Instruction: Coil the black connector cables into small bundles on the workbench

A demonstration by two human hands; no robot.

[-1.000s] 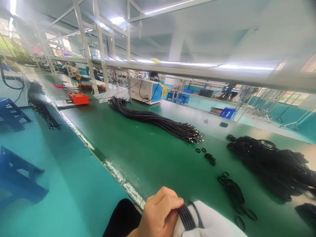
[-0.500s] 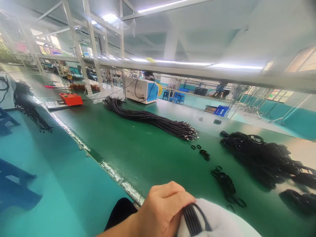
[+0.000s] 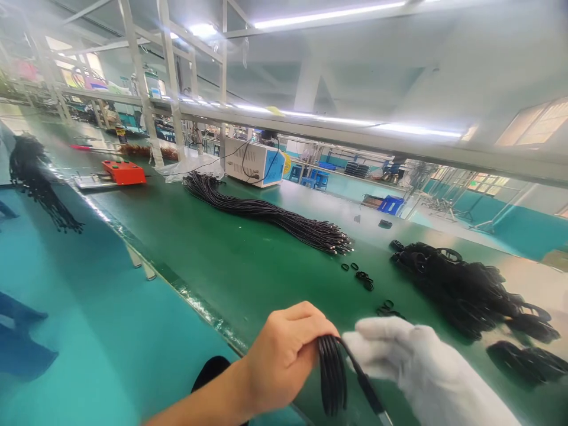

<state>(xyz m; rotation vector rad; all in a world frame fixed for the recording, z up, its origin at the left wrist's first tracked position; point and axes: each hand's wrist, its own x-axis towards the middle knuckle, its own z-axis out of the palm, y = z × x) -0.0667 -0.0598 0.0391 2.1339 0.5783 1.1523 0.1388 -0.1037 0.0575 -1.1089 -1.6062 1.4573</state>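
My bare left hand (image 3: 288,349) is closed around a coiled black cable (image 3: 332,376), whose loops hang below the fingers. One end of that cable slants down to the right and finishes in a metal tip near the bottom edge. My right hand (image 3: 412,361), in a white glove, is beside the coil with its fingers stretched toward it. The fingertips are close to the loose cable end; whether they touch it is hard to see. Beyond the hands, small black rings (image 3: 364,280) lie on the green table (image 3: 213,260).
A long bundle of black cables (image 3: 270,213) stretches across the table. Coiled black cables (image 3: 448,284) are piled at the right. Farther back stand a white and blue machine (image 3: 252,163) and a red control box (image 3: 124,172). More cables (image 3: 39,177) hang at the left.
My right hand has come out from behind the coil to its right side. My left hand has risen slightly with the coil, and the loose cable end now shows.
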